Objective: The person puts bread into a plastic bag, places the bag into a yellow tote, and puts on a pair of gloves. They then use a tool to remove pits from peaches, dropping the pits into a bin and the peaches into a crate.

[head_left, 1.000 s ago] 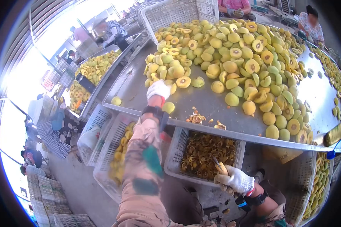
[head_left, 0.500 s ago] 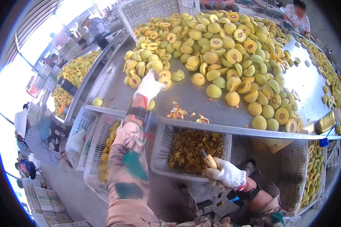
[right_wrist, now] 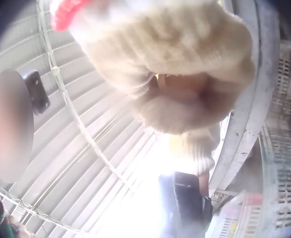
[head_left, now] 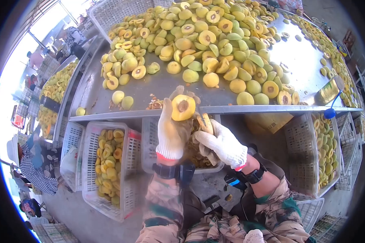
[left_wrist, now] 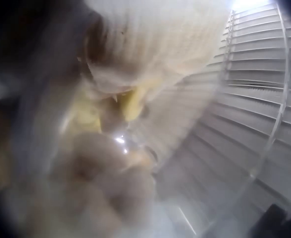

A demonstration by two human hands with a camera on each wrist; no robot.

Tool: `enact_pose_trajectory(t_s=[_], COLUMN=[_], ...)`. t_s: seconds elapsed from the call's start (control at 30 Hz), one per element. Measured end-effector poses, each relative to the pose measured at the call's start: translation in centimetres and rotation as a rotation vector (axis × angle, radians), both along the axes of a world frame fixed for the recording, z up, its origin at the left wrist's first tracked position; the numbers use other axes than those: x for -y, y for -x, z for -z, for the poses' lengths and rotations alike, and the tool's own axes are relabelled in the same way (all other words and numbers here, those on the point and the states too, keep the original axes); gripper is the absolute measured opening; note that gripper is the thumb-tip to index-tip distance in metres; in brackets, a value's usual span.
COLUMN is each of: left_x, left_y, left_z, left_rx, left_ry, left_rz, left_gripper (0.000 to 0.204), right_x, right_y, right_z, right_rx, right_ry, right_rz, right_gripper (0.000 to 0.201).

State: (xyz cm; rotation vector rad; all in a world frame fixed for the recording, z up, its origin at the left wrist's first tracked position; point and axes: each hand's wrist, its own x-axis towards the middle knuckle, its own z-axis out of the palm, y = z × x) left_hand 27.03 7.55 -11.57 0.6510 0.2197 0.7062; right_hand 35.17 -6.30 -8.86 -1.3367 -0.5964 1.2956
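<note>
In the head view, the gloved left hand (head_left: 173, 125) holds a halved yellow fruit (head_left: 183, 107), its cut face with the brown pit turned up. Close on its right, the gloved right hand (head_left: 223, 145) grips a tool by its wooden handle (head_left: 205, 123), the metal end pointing toward the fruit. Both hands are over the near edge of the metal table (head_left: 158, 83), above a crate of brown scraps (head_left: 198, 156). The left wrist view is blurred, with a glove (left_wrist: 160, 39) and some yellow fruit (left_wrist: 133, 104). In the right wrist view the glove (right_wrist: 185, 64) has curled fingers.
A large heap of halved fruit (head_left: 207, 38) covers the table's far part. Small scraps (head_left: 154, 104) lie near its front edge, a can (head_left: 329, 91) at the right. Crates of fruit stand below at left (head_left: 127, 178) and right (head_left: 312, 162). Other people are at the far left.
The left hand has come back from the heap toward the body with a fruit half, beside the right hand. The head view has shifted, so the table appears further left and higher.
</note>
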Motion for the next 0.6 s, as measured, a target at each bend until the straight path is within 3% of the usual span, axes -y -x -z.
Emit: enact_pose_trajectory(t_s=[0.23, 0.37, 0.43, 0.57, 0.6], left_x=[2.8, 3.5, 4.0, 3.7, 3.7], left_y=[-1.1, -2.4, -2.4, -2.5, -2.5], left_z=[-0.8, -0.4, -0.7, 0.2, 0.4], left_rx=[-0.188, -0.473, -0.565, -0.583, -0.579], left_ry=[0.131, -0.263, -0.357, -0.381, -0.382], left_rz=[-0.095, -0.378, -0.453, -0.466, -0.477], left_gripper=[0.057, 0.054, 0.048, 0.043, 0.042], right_x=[0.2, -0.1, -0.4, -0.4, -0.3], right_y=[0.4, 0.8, 1.2, 1.3, 1.3], right_z=[0.4, 2.2, 2.7, 4.2, 3.8], right_rx=[0.122, 0.323, 0.333, 0.561, 0.522], right_ry=[0.112, 0.117, 0.116, 0.086, 0.118], right_rz=[0.031, 0.052, 0.104, 0.127, 0.095], right_gripper=[0.034, 0.044, 0.033, 0.029, 0.028])
